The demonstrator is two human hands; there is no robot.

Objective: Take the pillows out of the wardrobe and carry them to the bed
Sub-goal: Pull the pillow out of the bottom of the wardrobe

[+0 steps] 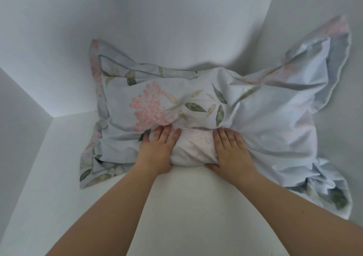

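A pale blue pillow [196, 106] with pink flowers and green leaves lies on a white wardrobe shelf [176, 206], pushed toward the back corner. Its flanged cover spreads out left and right, the right flap rising against the side wall. At the near edge a white inner part of the pillow [193, 147] bulges out of the cover. My left hand [157, 149] grips this bulge from the left, fingers on the fabric. My right hand [230, 151] grips it from the right, thumb tucked under the near edge. Whether a second pillow lies beneath is hidden.
White wardrobe walls enclose the shelf: the back wall [157, 29], a left wall [19, 128] and a right wall [324, 4]. Bare shelf surface stretches between the pillow and me.
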